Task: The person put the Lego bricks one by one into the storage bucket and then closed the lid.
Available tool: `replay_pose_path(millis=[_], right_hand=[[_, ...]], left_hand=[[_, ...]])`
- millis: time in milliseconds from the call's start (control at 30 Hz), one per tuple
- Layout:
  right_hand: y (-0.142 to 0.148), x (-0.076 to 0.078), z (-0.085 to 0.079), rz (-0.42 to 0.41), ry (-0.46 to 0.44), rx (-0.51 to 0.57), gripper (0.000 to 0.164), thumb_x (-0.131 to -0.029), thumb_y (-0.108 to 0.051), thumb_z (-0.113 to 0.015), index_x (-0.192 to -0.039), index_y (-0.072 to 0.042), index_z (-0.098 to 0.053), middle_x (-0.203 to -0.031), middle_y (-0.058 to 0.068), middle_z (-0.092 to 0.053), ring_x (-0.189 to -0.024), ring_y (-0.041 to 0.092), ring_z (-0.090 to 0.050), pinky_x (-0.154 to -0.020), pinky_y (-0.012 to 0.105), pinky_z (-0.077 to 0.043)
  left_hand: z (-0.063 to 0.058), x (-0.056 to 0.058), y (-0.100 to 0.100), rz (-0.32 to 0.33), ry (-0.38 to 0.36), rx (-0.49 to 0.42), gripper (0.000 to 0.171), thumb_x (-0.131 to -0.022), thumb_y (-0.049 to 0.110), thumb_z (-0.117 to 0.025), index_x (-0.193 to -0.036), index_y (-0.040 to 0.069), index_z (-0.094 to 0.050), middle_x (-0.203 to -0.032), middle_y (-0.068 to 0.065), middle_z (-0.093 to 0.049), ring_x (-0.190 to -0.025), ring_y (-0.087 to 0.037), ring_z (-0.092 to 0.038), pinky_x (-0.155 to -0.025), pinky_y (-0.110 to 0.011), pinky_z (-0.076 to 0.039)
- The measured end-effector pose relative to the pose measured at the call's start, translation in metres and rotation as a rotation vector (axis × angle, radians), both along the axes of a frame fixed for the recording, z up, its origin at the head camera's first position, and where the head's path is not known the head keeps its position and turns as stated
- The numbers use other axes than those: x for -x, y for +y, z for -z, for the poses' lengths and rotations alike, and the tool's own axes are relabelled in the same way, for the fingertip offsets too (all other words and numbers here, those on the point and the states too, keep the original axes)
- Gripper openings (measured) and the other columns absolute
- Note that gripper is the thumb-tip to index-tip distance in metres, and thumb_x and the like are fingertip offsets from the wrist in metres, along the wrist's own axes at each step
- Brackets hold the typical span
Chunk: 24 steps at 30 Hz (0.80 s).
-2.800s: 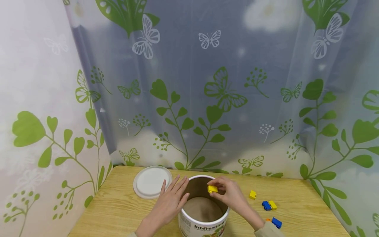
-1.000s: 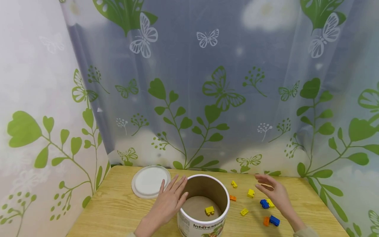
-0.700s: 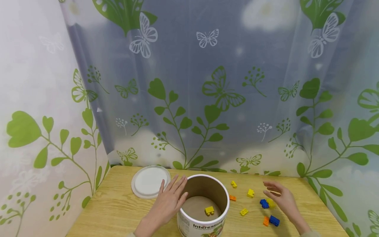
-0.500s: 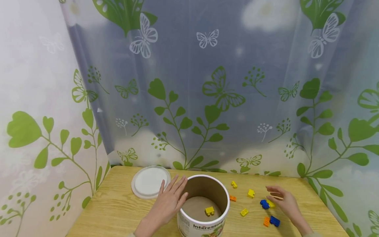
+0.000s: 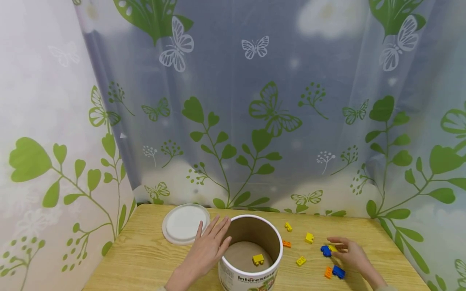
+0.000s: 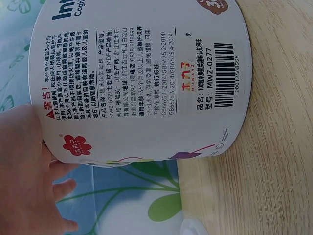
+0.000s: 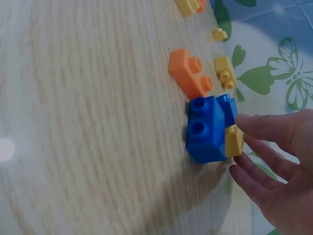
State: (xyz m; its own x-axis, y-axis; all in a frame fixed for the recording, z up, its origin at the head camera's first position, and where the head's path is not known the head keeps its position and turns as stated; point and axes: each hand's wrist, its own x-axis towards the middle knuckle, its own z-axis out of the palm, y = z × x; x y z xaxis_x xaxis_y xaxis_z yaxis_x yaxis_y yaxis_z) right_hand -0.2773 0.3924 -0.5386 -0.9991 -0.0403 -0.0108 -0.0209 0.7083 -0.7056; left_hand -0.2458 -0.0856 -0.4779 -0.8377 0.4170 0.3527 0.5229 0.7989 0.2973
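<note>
A white cylindrical tub [image 5: 230,270] stands at the table's front with a yellow toy brick [image 5: 258,259] lying inside it. Against the tub's left side rests my left hand [image 5: 206,247], its fingers straight along the rim; the left wrist view shows the palm side by the printed wall [image 6: 146,112]. Out to the right, my right hand [image 5: 352,254] is down at another yellow brick [image 7: 234,142] next to a blue brick [image 5: 325,251]. In the right wrist view thumb and fingers stand apart on either side of that yellow brick, fingertips right at it.
A second blue brick [image 5: 339,272] and an orange brick [image 5: 328,272] lie close in front of the right hand. Several yellow bricks [image 5: 309,237] and another orange brick [image 5: 287,244] are spread right of the tub. Its white lid [image 5: 186,224] lies at the back left.
My right hand held a yellow brick over the tub; that brick now lies inside. The hand has moved right and down to the loose bricks. My left hand has stayed put.
</note>
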Motion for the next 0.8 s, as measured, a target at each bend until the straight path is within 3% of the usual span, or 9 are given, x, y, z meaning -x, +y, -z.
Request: replay_pose_path(millis=[400,633,800], right_hand=[[0.006,0.002,0.012,0.021,0.002,-0.097,0.042,-0.082,0.001,-0.08,-0.123,0.005,-0.069,-0.121,0.029,-0.065,-0.1,0.038,-0.069,-0.081,0.044,-0.059],[0.004,0.0,0.013,0.07,-0.028,-0.084,0.042,-0.082,0.003,-0.079,-0.123,0.005,-0.069,-0.113,0.024,-0.07,-0.098,0.036,-0.069,-0.08,0.045,-0.059],[0.006,-0.001,0.013,0.089,-0.015,-0.078,0.042,-0.083,-0.001,-0.08,-0.122,0.007,-0.068,-0.114,0.027,-0.069,-0.099,0.038,-0.069,-0.081,0.046,-0.059]], left_hand=[[0.001,0.0,0.0,-0.002,-0.001,0.005,0.054,-0.109,0.038,-0.042,-0.156,0.012,-0.042,-0.161,-0.004,-0.04,-0.152,-0.03,-0.028,-0.118,-0.068,-0.016],[0.0,0.0,0.0,0.001,-0.006,0.004,0.054,-0.109,0.037,-0.043,-0.156,0.011,-0.041,-0.161,-0.004,-0.04,-0.152,-0.03,-0.028,-0.118,-0.068,-0.016],[0.0,0.0,0.0,0.004,0.007,-0.009,0.054,-0.109,0.037,-0.043,-0.156,0.011,-0.042,-0.16,-0.004,-0.041,-0.151,-0.032,-0.03,-0.118,-0.068,-0.016]])
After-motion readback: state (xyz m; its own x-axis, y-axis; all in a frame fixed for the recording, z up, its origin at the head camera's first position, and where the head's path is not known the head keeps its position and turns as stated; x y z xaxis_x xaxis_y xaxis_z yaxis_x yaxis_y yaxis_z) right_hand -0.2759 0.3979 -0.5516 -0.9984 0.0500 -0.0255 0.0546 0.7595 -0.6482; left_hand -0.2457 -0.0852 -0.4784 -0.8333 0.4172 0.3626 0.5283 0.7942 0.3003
